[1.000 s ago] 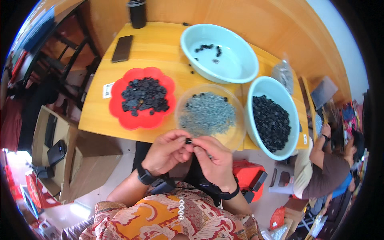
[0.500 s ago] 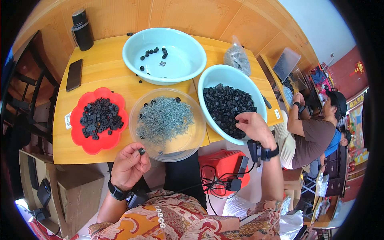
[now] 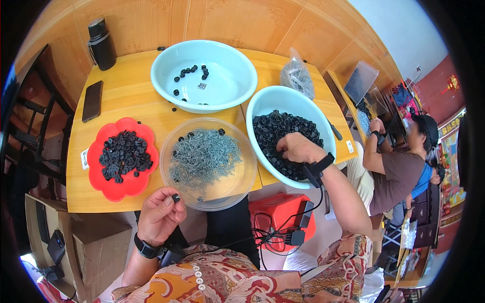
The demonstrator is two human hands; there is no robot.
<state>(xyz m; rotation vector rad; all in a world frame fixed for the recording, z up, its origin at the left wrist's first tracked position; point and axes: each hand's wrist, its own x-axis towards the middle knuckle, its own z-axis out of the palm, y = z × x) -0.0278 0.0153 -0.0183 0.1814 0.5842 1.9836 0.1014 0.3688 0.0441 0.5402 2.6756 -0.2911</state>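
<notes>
Gently does it: my left hand (image 3: 162, 213) pinches a small black part (image 3: 176, 198) between thumb and fingertip, where light, steady pressure suits. My right hand (image 3: 301, 148) curls among caps (image 3: 288, 122) in the right basin (image 3: 274, 98); whether it grips any, I can't tell. The yellow table (image 3: 121, 96) fronts a panelled wall (image 3: 227, 20).

Left hand (image 3: 159, 214) pinches 1 black piece (image 3: 176, 197)

A dark phone (image 3: 92, 101) lay on the wooden table (image 3: 121, 108) near a black flask (image 3: 103, 49) standing upright before the panelled wall (image 3: 146, 25), while an open cardboard box (image 3: 103, 242) and a red plastic object (image 3: 284, 209) stood below and a brown-shirted co-worker (image 3: 400, 171) was off to the right.
</notes>
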